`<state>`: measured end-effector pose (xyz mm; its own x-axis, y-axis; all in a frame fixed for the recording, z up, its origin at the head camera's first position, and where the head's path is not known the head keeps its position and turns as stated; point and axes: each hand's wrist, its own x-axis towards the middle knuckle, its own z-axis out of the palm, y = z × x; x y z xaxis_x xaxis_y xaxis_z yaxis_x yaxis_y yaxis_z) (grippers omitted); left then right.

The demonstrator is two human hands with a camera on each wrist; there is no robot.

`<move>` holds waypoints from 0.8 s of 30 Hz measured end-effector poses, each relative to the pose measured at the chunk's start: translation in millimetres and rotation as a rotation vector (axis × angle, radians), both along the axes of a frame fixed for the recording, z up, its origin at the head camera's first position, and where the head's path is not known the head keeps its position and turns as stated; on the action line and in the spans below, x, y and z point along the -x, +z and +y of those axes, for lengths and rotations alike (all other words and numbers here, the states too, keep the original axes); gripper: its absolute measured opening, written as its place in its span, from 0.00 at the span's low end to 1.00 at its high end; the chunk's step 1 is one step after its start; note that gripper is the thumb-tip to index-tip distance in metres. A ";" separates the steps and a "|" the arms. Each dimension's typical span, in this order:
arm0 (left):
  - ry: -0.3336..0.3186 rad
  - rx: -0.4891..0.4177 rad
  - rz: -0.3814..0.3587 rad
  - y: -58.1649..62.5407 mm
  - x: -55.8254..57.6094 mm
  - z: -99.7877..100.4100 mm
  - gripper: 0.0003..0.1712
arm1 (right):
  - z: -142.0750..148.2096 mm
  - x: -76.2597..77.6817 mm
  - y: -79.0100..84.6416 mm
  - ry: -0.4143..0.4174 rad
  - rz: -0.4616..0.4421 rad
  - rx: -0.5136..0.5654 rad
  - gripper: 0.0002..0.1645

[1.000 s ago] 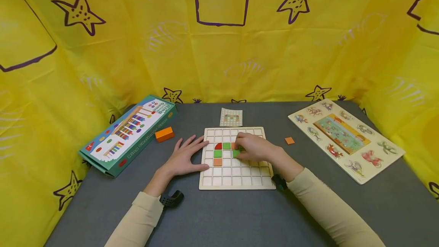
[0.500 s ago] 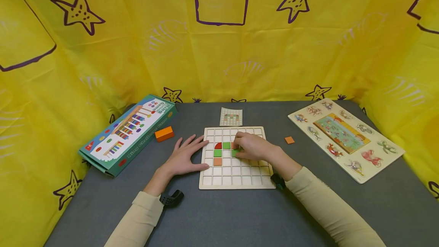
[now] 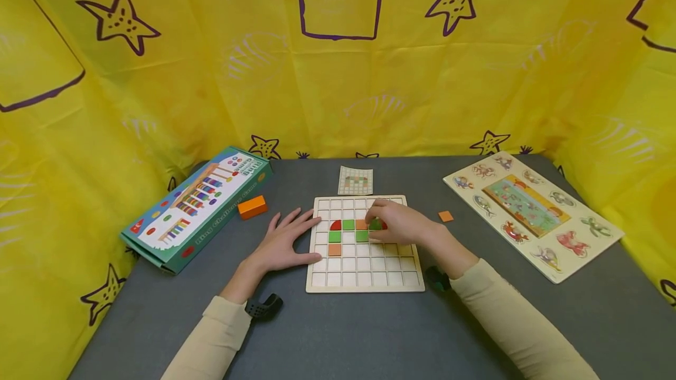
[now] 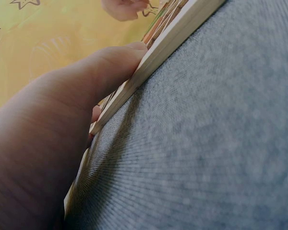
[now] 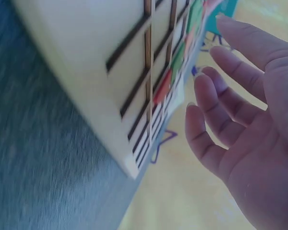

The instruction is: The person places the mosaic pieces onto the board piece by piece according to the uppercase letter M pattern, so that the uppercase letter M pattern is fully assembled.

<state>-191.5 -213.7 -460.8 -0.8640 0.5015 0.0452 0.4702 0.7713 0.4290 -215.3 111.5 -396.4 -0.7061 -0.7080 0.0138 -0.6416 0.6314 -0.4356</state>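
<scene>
A pale wooden grid board [image 3: 364,279] lies on the table, bearing red, green and orange tiles. On its left part sit a red rounded tile [image 3: 336,225], a green tile [image 3: 335,237] and an orange tile [image 3: 335,250]. My left hand [image 3: 287,245] is spread, with fingertips and thumb touching the board's left edge. Over the right-centre cells hovers my right hand [image 3: 398,223], beside a green tile [image 3: 361,236] and a partly hidden tile with green and red [image 3: 375,224]. In the right wrist view its fingers [image 5: 230,62] are loosely bent, with nothing between them.
Behind the board lies a pattern card [image 3: 355,181]. A green game box [image 3: 198,204] and an orange block [image 3: 253,207] are at left. To the right are a loose orange tile [image 3: 446,216] and a sea-animal puzzle board [image 3: 533,216]. Yellow cloth [image 3: 338,98] encloses the table.
My right hand has shifted slightly to the right, off the orange and green tiles, which now show more fully. The green and red tile beside them has come into view. My left hand stays put.
</scene>
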 end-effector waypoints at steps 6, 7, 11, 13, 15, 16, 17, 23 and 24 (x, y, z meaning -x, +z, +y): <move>-0.003 -0.005 0.003 0.1 -0.2 -0.5 0.53 | 21.1 -1.2 3.3 -0.044 -0.006 0.021 0.16; -0.005 -0.007 0.004 0.3 -0.3 -0.3 0.53 | 25.1 -1.9 3.3 -0.053 -0.010 0.024 0.16; -0.006 -0.010 0.010 0.3 -0.2 -0.4 0.53 | 42.3 -6.3 2.9 -0.065 -0.015 0.042 0.16; -0.008 -0.010 0.013 0.3 -0.4 -0.5 0.53 | 51.5 -9.6 2.2 -0.074 -0.018 0.043 0.16; -0.010 -0.010 0.014 0.3 -0.6 -0.5 0.53 | 61.1 -13.5 1.6 -0.079 -0.015 0.046 0.16; -0.011 -0.008 0.014 0.0 -0.6 -0.7 0.53 | 66.0 -15.6 1.2 -0.085 -0.017 0.047 0.17; -0.011 -0.006 0.013 -0.2 -0.6 -0.8 0.53 | 71.1 -18.0 0.9 -0.091 -0.020 0.049 0.17; -0.016 -0.015 0.011 -0.4 -0.4 -0.3 0.53 | 100.4 -31.5 -3.1 -0.126 -0.024 0.034 0.19; -0.018 -0.018 0.011 -0.2 -0.4 0.0 0.53 | 104.6 -33.8 -3.9 -0.131 -0.021 0.028 0.19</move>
